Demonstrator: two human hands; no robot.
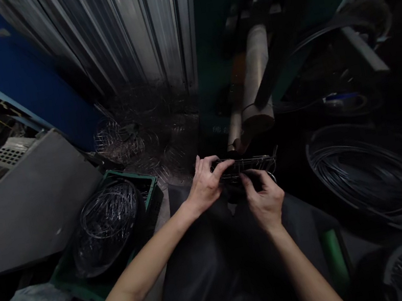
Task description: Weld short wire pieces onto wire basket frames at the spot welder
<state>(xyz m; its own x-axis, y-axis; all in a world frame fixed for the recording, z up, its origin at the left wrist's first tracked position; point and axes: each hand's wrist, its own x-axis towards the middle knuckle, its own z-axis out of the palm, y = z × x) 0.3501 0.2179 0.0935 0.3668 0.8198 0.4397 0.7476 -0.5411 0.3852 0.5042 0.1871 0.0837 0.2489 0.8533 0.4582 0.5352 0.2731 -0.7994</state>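
Note:
Both my hands hold a small wire frame point(252, 165) just in front of me, seen edge-on in dim light. My left hand point(207, 185) grips its left end, fingers curled over the top wires. My right hand point(265, 196) pinches the frame from below near its middle. A metal machine arm point(252, 89) stands right behind the frame. My dark-clothed lap lies under both hands.
A green crate point(140, 182) on my left holds a stack of round wire guards point(107, 224). More wire guards point(132, 136) are piled by the corrugated wall. Big wire coils point(369, 178) lie at right. A grey board point(28, 207) leans at left.

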